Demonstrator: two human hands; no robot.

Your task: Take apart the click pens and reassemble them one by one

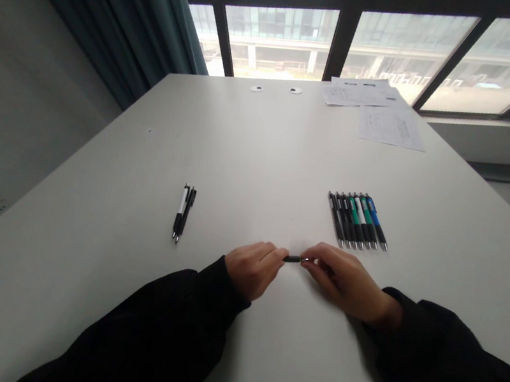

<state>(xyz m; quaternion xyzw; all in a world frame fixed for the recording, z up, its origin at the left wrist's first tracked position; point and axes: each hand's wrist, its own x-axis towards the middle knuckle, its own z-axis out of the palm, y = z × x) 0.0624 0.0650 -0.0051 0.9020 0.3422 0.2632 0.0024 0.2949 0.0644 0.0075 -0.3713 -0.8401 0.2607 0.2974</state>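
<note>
Left hand clasped a dark pen, right hand pinched its metallic tip, the pen spanned the gap between them over the white table, a row of pens lay beyond the right hand.

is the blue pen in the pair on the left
No, the blue pen lies at the right end of the larger row of pens.

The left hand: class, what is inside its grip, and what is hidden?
A pen: its dark section shows between the left hand and the right hand. The part inside the left hand is covered.
</note>
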